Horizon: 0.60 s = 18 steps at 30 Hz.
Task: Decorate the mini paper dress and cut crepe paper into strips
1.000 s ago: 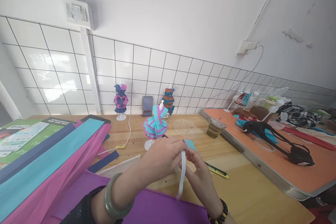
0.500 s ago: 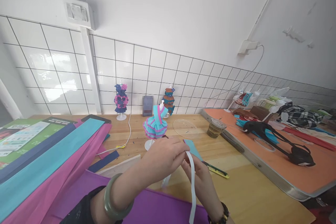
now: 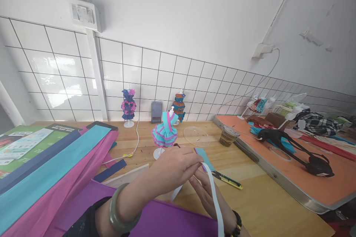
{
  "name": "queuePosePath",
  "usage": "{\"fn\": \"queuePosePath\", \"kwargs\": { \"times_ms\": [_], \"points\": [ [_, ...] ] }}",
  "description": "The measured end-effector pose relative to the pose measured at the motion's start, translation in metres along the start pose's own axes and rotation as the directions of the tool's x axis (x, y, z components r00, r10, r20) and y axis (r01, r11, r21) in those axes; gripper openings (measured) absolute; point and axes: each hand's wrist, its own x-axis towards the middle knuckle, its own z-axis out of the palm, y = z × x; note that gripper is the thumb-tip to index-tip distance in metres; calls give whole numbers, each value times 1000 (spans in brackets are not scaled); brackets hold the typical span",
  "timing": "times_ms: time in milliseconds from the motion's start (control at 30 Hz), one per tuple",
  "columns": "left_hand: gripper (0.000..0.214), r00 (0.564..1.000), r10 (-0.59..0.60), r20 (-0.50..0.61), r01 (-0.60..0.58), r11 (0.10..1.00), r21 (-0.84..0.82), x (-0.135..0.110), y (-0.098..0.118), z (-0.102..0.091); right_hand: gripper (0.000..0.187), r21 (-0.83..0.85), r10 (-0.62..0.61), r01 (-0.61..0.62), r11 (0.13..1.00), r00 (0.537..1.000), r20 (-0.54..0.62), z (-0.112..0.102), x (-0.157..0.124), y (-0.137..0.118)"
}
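Observation:
My left hand [image 3: 178,164], with a green bangle on its wrist, is closed in a pinch on a narrow white strip [image 3: 214,196]. One length of the strip hangs down in front of my right forearm; another bit shows below the left palm. Just under the left fingertips, my right hand [image 3: 207,194] has its fingers stretched out and partly apart. Its fingertips are partly hidden by the left hand. Beyond the hands, a small stand wears a turquoise and pink ruffled dress [image 3: 164,133]. Purple fabric [image 3: 172,218] spreads below the hands.
Folded blue, turquoise [image 3: 63,166] and pink fabrics lie at left. Yellow-handled thread snips [image 3: 229,180] rest beside a turquoise piece. A lidded plastic cup [image 3: 228,136] stands near an orange board [image 3: 267,155] bearing a black strapped item [image 3: 319,164]. Two dressed stands [image 3: 128,105] are near the wall.
The hanging strip has swung to the right. My left fingertips have shifted slightly right, and my right hand has turned, its fingers stretched farther under the left ones.

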Motion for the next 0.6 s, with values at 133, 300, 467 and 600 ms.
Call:
{"fn": "queuePosePath", "kwargs": {
  "times_ms": [133, 300, 467, 600],
  "points": [
    [23, 999, 12, -30, -12, 1000, 8, 0, -1, 1, 28, -15, -26, 25, 1000, 999, -23, 1, -1, 5],
    [26, 1000, 2, -27, -3, 1000, -10, 1, 2, -3, 24, -19, 18, -20, 1000, 995, -96, 3, -3, 12],
    [23, 1000, -10, -13, 10, 1000, -18, 1, 2, -3, 26, -28, 100, -107, 994, 976, -195, 2, -4, 15],
    [20, 1000, -15, -13, 15, 1000, 12, 0, 0, 0, 28, 52, 205, -199, 979, 952, -228, -2, -6, 21]
  ]
}}
